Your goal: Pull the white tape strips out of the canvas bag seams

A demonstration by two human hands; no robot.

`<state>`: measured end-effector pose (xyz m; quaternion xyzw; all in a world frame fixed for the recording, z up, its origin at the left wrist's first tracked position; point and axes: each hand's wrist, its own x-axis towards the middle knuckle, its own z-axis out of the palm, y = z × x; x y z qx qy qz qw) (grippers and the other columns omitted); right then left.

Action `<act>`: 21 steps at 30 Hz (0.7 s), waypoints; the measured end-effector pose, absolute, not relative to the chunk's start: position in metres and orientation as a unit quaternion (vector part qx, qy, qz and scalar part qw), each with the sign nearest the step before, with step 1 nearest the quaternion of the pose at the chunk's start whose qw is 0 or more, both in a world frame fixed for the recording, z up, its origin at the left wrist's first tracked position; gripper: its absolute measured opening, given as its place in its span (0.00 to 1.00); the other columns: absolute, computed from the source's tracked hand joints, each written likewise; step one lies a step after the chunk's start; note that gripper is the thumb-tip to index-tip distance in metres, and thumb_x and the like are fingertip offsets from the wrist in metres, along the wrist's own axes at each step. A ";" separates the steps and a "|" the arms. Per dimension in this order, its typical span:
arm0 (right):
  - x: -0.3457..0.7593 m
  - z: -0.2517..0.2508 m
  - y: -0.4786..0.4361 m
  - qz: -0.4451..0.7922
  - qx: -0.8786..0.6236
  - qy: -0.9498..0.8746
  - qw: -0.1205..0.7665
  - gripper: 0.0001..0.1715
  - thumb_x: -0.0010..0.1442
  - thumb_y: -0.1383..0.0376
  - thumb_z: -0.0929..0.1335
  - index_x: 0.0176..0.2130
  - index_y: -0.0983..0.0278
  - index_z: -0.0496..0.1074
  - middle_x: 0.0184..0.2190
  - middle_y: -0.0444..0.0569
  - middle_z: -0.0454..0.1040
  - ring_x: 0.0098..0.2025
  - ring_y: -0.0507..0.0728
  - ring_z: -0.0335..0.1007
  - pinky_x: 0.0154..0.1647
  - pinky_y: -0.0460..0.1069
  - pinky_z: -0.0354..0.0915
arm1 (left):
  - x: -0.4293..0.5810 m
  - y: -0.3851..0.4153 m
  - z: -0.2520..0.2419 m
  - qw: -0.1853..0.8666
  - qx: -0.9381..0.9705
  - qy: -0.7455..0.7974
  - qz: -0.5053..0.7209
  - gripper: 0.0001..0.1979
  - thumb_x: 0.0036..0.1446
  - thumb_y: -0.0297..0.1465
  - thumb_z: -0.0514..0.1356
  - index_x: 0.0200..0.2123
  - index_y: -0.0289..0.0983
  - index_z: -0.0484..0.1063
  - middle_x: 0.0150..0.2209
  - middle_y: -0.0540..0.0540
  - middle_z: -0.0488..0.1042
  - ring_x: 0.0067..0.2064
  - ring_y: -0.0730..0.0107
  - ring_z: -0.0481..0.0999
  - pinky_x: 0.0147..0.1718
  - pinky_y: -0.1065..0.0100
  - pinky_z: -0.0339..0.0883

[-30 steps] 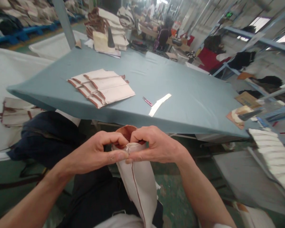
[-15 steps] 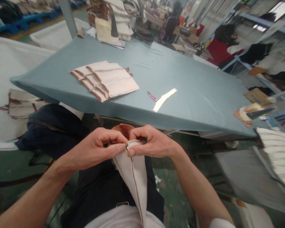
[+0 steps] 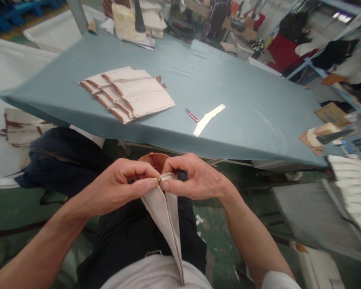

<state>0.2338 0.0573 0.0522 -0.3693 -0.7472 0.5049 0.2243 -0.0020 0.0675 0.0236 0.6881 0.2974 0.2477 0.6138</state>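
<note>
A cream fabric piece with a brown-edged seam (image 3: 165, 214) hangs in front of my body, narrowing toward its lower end. My left hand (image 3: 128, 180) pinches its top edge between thumb and fingers. Close beside it, my right hand (image 3: 191, 176) grips the same edge, the two thumbs almost meeting at the seam. Brown material (image 3: 156, 159) curves up behind the fingers. On the table lie overlapping cream fabric pieces with brown edges (image 3: 149, 98), a small pair of thread snips (image 3: 191, 114) and a pale strip (image 3: 209, 119).
The blue-covered table (image 3: 243, 124) spans the space ahead. Stacked fabric (image 3: 153, 20) stands at its far left. A dark blue cloth bundle (image 3: 63, 160) sits to my left, with a white bin (image 3: 6, 60) behind. Cream pieces (image 3: 350, 184) lie at the right, near a cardboard piece (image 3: 331, 114).
My view has shifted slightly, so the table and its pieces appear a little higher. Both hands keep their pinch, and the hanging fabric has turned slightly.
</note>
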 end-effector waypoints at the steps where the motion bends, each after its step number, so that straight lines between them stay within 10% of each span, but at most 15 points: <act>1: 0.234 0.053 0.057 0.496 -0.375 -0.751 0.221 0.16 0.64 0.57 0.72 0.30 0.64 0.70 0.26 0.40 0.69 0.28 0.49 0.62 0.30 0.45 0.58 | -0.001 0.068 0.024 0.610 0.691 0.299 0.246 0.13 0.67 0.36 0.64 0.35 0.35 0.85 0.26 0.50 0.79 0.26 0.76 0.69 0.25 0.78 0.62; 10: 0.235 0.056 0.052 0.282 -0.397 -0.838 0.247 0.04 0.59 0.68 0.68 0.36 0.62 0.74 0.31 0.45 0.77 0.33 0.53 0.68 0.37 0.48 0.60 | 0.007 0.060 0.030 0.481 0.760 0.362 0.247 0.14 0.67 0.33 0.60 0.33 0.36 0.83 0.27 0.52 0.79 0.28 0.75 0.73 0.27 0.78 0.64; 21: 0.237 0.044 0.059 0.457 -0.435 -0.736 0.245 0.06 0.59 0.66 0.68 0.29 0.63 0.71 0.26 0.40 0.72 0.28 0.49 0.65 0.32 0.45 0.58 | 0.015 0.067 0.028 0.529 0.728 0.362 0.243 0.16 0.64 0.35 0.58 0.27 0.34 0.78 0.24 0.53 0.73 0.25 0.75 0.68 0.24 0.76 0.60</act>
